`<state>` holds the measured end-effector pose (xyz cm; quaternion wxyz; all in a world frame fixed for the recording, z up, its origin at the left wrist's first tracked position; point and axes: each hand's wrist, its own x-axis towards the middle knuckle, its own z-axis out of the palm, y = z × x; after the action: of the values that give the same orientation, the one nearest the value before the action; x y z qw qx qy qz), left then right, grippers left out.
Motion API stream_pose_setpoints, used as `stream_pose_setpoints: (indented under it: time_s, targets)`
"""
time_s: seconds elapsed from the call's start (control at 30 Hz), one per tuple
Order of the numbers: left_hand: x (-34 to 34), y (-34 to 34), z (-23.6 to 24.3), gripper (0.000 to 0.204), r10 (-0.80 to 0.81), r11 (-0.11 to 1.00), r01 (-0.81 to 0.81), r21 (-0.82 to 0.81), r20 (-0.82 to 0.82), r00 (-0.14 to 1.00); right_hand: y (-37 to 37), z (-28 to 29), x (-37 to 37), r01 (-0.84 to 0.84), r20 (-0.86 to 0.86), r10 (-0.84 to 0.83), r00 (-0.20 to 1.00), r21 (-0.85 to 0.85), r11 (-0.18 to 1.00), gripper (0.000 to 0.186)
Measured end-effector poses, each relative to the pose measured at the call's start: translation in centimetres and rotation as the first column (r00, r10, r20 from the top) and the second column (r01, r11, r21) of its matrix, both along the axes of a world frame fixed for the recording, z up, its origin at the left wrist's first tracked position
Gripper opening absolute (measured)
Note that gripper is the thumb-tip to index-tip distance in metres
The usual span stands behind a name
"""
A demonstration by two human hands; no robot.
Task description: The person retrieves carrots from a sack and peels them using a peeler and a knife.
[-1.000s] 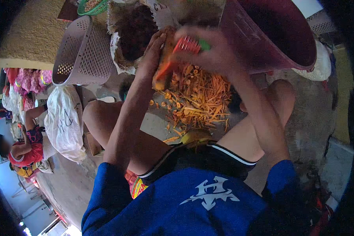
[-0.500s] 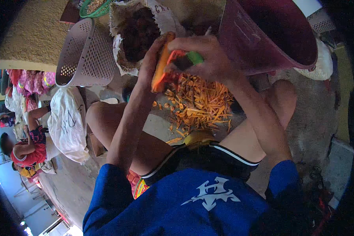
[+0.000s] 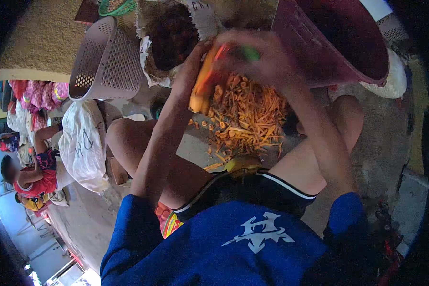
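Observation:
My left hand (image 3: pixel 193 58) is closed round a carrot (image 3: pixel 200 90), held tilted above the floor with its lower end showing bright orange. My right hand (image 3: pixel 271 59), smeared by motion, grips what looks like a red-and-green peeler (image 3: pixel 249 53) laid against the carrot's side. The blade itself is too blurred to make out. Beneath both hands, between my bent legs, lies a heap of orange peelings and cut carrot ends (image 3: pixel 248 121).
A maroon tub (image 3: pixel 314 52) stands at far right, beside a white sack (image 3: pixel 391 76). Beyond my left hand are an open sack (image 3: pixel 150 66) with dark contents and a perforated basket (image 3: pixel 117 66). A stuffed white sack (image 3: pixel 83 148) and a seated person (image 3: pixel 35 178) are at left.
My right hand and the peeler have shifted slightly up and right, now more blurred. The carrot is still in my left hand, its lower end a little further right.

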<state>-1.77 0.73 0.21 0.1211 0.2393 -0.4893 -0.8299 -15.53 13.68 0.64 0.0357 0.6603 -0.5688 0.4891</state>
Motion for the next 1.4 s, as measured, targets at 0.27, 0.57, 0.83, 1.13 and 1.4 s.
stream_pose_setpoints:
  time_s: [0.27,0.57,0.83,1.13,1.4]
  targets:
    - [-0.2,-1.0,-0.9,0.044,-0.036,0.999,0.037,-0.034,0.010,0.999,-0.5,-1.7,-2.7,0.317,0.372,-0.352,0.859,0.155,0.936,0.041]
    - [-0.1,0.3,0.2,0.040,-0.055,0.998,0.054,0.034,0.032,0.998,0.2,-0.2,-5.7,0.566,0.083,-0.589,0.804,0.197,0.800,0.035]
    - [0.2,-1.1,-0.9,0.045,-0.117,0.985,0.120,0.122,-0.036,0.993,0.3,1.1,1.0,0.053,0.006,-0.054,0.999,0.076,0.996,0.038]
    - [0.3,-1.5,-0.8,0.036,-0.001,0.990,-0.011,0.142,0.083,0.997,-0.2,-1.9,-2.5,0.276,0.247,-0.303,0.920,0.138,0.951,0.042]
    - [0.2,0.4,-0.1,0.037,-0.062,0.988,0.054,0.148,0.048,0.997,0.2,-1.9,-4.9,0.425,0.113,-0.465,0.878,0.263,0.866,0.038]
